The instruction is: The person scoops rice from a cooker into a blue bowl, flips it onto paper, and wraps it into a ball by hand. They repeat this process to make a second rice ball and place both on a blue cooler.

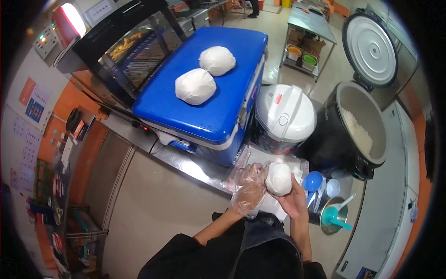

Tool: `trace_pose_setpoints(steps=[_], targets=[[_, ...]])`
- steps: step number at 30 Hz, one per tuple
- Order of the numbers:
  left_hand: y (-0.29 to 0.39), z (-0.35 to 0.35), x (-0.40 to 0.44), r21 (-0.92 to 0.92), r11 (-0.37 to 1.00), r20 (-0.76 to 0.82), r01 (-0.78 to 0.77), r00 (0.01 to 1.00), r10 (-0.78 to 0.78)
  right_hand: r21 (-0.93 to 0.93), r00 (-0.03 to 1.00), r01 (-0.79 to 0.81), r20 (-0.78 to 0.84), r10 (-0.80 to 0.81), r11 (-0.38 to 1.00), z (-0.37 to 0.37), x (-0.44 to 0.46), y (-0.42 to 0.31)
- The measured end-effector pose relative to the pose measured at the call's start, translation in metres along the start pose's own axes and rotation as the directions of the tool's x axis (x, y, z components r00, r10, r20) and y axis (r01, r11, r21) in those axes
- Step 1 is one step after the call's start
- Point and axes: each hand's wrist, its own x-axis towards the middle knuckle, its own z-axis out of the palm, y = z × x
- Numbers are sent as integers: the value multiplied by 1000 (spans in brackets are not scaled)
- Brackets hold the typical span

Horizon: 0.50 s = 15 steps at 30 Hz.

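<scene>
Over the front of the counter, my right hand (pixel 293 199) is bare and cups a rounded, white paper-wrapped bundle (pixel 279 178) from its right side and below. My left hand (pixel 249 188), in a loose clear plastic glove, presses with curled fingers against the bundle's left side. The wrapping hides what is inside. Beneath both hands lie white paper sheets (pixel 271 206). Two similar wrapped bundles, one nearer (pixel 195 87) and one farther (pixel 217 61), rest on the lid of a blue cooler box (pixel 162 100).
A white rice cooker (pixel 284 114) stands shut behind my hands. Right of it, a large black cooker (pixel 332 135) holds white rice (pixel 357 131), its lid (pixel 371 50) raised. A blue ladle (pixel 313 180), a small cup (pixel 332 187) and a pot with a turquoise scoop (pixel 331 215) are close to my right hand.
</scene>
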Motion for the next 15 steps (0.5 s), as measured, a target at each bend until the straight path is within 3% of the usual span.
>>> trace_pose_setpoints(steps=[2, 4, 6, 8, 9, 11, 12, 14, 15], targets=[[-5, -22, 5, 166, 979, -31, -122, 991, 129, -37, 1000, 11, -20, -12, 999, 26, 2, -13], [-5, -48, 12, 111, 989, -54, -101, 993, 107, -99, 999, 41, -18, -43, 994, 50, 9, -31], [-6, -71, 16, -94, 992, -117, -84, 990, 73, -207, 995, 83, 68, -71, 975, 85, 26, -57], [0, -145, 42, -124, 976, -216, -176, 965, 147, -311, 975, 124, 216, -57, 942, 146, 47, -82], [-7, -168, 56, -78, 987, -303, -142, 946, 112, -366, 960, 203, 259, -110, 908, 190, 59, -87], [-28, -205, 88, -12, 996, -467, -83, 882, 68, -477, 885, 234, 466, 18, 847, 251, 100, -94], [-38, -223, 106, 8, 998, -541, -63, 839, 58, -557, 870, 202, 480, 114, 806, 282, 126, -93], [-71, -240, 138, -199, 967, -647, -159, 762, -8, -671, 807, 288, 554, 203, 683, 336, 173, -79], [-80, -249, 145, -184, 967, -660, -178, 751, 12, -699, 783, 314, 573, 241, 642, 358, 188, -69]])
